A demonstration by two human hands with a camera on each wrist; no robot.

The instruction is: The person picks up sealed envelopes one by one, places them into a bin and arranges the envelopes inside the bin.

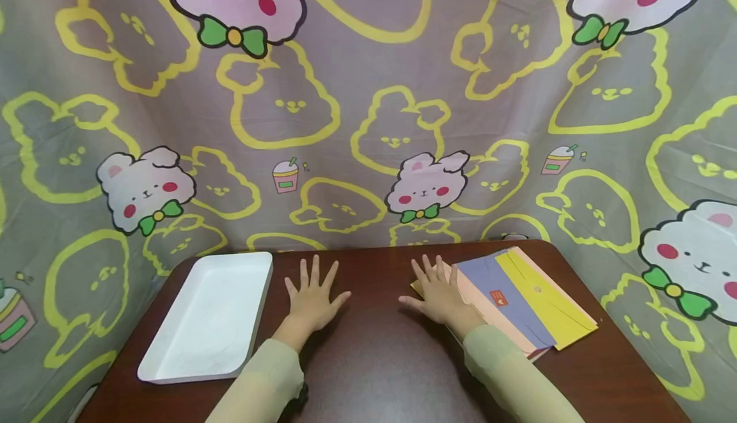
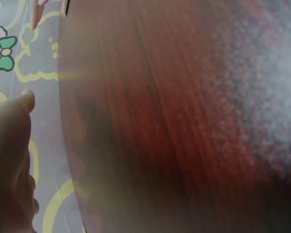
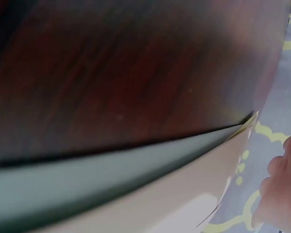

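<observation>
Left hand (image 1: pixel 313 301), right hand (image 1: pixel 440 295): spread wide, nothing held.
Envelopes (image 1: pixel 518 309): fanned out beside the right hand; probably light, easily creased, best pinched by the edges.
White tray (image 1: pixel 213 314): set beside the left hand; likely stiff, best gripped by the rim.

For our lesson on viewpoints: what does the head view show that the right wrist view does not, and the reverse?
Only the head view: the white tray, the left hand, and the purple envelope with its red sticker.

Only the right wrist view, clearly: a pale grey layer below the pink envelope; what it is cannot be told.

Both: the right hand, the pink envelope, the brown table and the patterned cloth.
</observation>
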